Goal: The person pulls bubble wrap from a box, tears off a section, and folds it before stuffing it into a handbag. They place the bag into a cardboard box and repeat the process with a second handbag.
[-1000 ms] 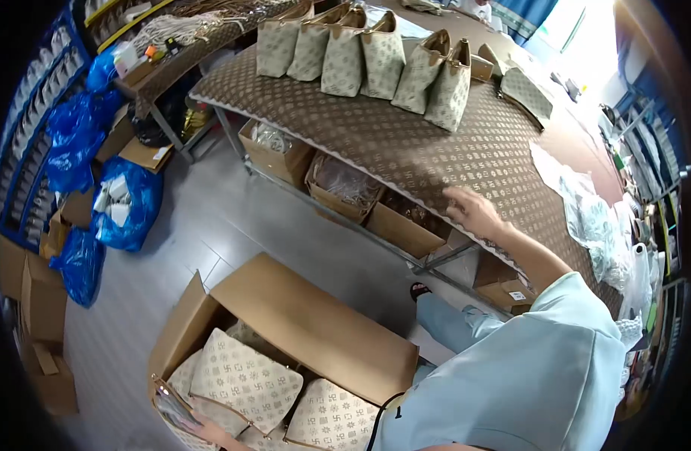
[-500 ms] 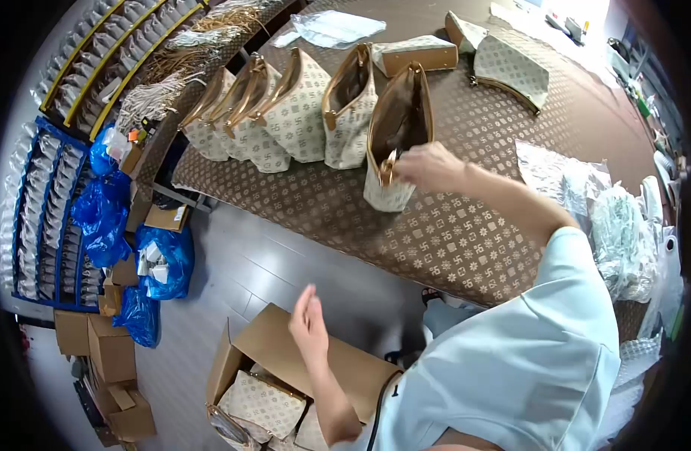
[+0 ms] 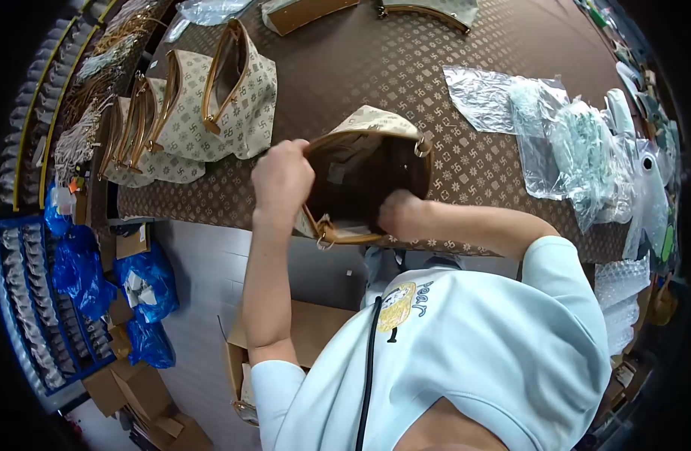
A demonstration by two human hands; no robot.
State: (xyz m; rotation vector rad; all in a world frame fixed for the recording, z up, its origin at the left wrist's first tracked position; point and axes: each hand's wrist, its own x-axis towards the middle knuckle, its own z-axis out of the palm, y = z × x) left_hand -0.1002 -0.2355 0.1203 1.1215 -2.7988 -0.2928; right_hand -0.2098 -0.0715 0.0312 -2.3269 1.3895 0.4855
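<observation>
A cream patterned handbag (image 3: 371,119) with brown trim stands at the table's near edge, its mouth spread wide and its dark lining showing. My left hand (image 3: 283,180) is closed on the left side of its rim. At the near right of the opening, my right hand (image 3: 407,216) is curled over the rim, slightly blurred, with its fingertips partly hidden. Metal rings hang at both ends of the rim. Left of my left hand, another handbag (image 3: 247,105) stands upright with its top open, beside several similar handbags (image 3: 181,113) in a row.
Clear plastic bags (image 3: 541,135) lie at the table's right. Further handbags lie along the far edge, including one with a brown base (image 3: 308,13). Below on the floor stand an open cardboard box (image 3: 319,319) and blue plastic bags (image 3: 146,282). Racks (image 3: 30,293) line the left side.
The handbag has come to the near edge and its mouth is spread wider. My left hand has risen from above the box to the rim. The view has shifted right.
</observation>
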